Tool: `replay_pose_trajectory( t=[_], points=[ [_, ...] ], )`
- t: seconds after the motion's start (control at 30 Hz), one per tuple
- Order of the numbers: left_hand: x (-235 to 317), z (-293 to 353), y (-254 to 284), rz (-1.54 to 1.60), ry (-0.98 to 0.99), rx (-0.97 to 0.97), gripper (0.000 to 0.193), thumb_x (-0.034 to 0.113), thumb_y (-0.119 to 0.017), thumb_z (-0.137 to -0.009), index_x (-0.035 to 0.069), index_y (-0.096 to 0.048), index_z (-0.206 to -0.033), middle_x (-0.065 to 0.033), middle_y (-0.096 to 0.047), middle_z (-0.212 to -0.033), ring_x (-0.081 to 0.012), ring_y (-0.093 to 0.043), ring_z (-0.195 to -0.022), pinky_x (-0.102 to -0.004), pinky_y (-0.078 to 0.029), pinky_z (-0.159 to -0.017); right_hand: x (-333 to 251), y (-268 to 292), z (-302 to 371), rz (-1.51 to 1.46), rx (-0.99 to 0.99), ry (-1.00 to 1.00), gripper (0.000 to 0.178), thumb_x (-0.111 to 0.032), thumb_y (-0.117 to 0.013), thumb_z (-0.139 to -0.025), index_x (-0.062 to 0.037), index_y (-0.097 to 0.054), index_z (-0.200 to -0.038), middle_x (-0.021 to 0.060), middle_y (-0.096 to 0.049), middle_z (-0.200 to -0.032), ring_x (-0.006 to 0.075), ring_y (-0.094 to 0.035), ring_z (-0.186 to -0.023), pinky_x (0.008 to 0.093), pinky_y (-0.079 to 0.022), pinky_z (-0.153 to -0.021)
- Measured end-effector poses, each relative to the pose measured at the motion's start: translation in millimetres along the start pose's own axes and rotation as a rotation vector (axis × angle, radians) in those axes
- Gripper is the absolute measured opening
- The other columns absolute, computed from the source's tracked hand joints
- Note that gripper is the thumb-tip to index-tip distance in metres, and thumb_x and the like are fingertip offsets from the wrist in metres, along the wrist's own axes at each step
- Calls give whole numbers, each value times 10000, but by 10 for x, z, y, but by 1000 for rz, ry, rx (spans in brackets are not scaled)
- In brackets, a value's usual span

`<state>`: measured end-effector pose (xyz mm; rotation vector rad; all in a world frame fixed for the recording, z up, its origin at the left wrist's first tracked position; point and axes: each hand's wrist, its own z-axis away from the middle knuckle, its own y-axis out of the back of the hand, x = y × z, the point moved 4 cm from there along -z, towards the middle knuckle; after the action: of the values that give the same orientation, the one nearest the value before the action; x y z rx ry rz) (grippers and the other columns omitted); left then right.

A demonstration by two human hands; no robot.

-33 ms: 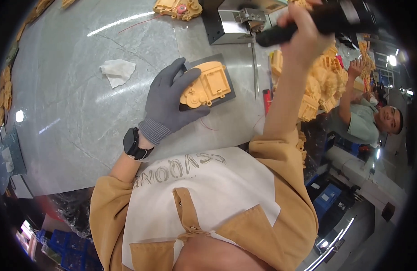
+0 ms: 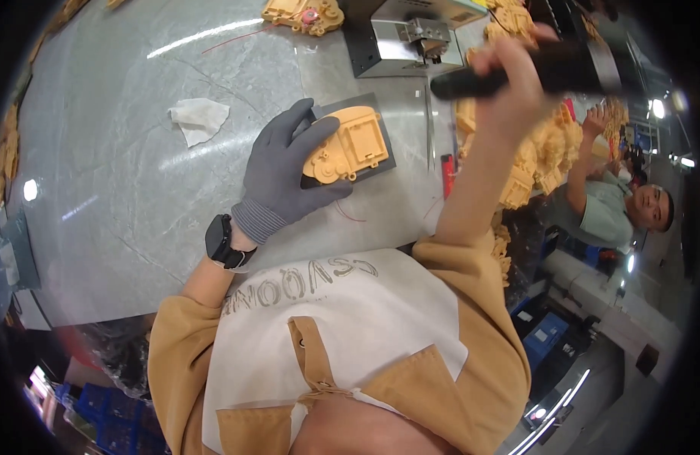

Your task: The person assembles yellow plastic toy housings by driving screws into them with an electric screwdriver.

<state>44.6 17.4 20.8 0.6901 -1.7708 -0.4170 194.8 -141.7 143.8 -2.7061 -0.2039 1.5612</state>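
Note:
My left hand [image 2: 289,155] wears a grey knit glove and closes on a yellow plastic housing [image 2: 350,144], thumb and fingers round its left side. The housing rests on a dark flat plate [image 2: 385,161] on the table; its upper face shows a rectangular recess and round bosses. Raised at the upper right, my bare right hand [image 2: 513,83] grips a black electric screwdriver [image 2: 566,68], blurred by motion. Its narrow end points left, away from the housing, and its far end blurs into the dark rim.
A screw feeder box [image 2: 410,38] stands at the back. Yellow parts are heaped [image 2: 543,148] at the right; another assembly [image 2: 304,14] lies at the far edge. A white cloth [image 2: 199,120] lies left of my glove. A co-worker [image 2: 611,205] is at the right.
My right hand and the screwdriver have moved down slightly. The view has shifted a little; my left hand stays on the housing.

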Motion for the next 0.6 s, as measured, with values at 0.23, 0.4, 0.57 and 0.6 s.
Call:
replay_pose_trajectory(
  t=[0.23, 0.4, 0.57, 0.6],
  points=[
    [-47, 49, 1, 65, -61, -15, 742, 369, -789, -567, 192, -493, -1224, -181, -434, -1227, -339, -476, -1089, -410, -411, -909, -533, -112, 791, -190, -259, 56, 457, -4, -497, -753, 9, -300, -1165, 75, -460, -576, 182, -472, -476, 353, -452, -536],
    [-46, 71, -11, 21, -72, -32, 748, 388, -780, -593, 204, -469, -1248, -175, -418, -1242, -330, -472, -1098, -405, -408, -920, -457, -92, 806, -166, -195, -20, 439, -9, -529, -736, 2, -313, -1119, 72, -476, -575, 166, -478, -493, 323, -437, -522],
    [-40, 89, -21, 28, -92, -35, 743, 404, -767, -615, 203, -457, -1259, -174, -413, -1243, -323, -468, -1105, -406, -402, -929, -396, -143, 835, -159, -176, -104, 416, -34, -531, -741, -3, -313, -1094, 69, -486, -579, 157, -476, -492, 306, -438, -545],
    [-41, 97, -16, 31, -86, -36, 743, 404, -767, -615, 203, -457, -1259, -174, -413, -1243, -323, -468, -1105, -406, -402, -929, -397, -145, 826, -122, -180, -103, 416, -41, -532, -741, -3, -314, -1094, 70, -484, -579, 157, -473, -490, 305, -436, -544]
  ],
)
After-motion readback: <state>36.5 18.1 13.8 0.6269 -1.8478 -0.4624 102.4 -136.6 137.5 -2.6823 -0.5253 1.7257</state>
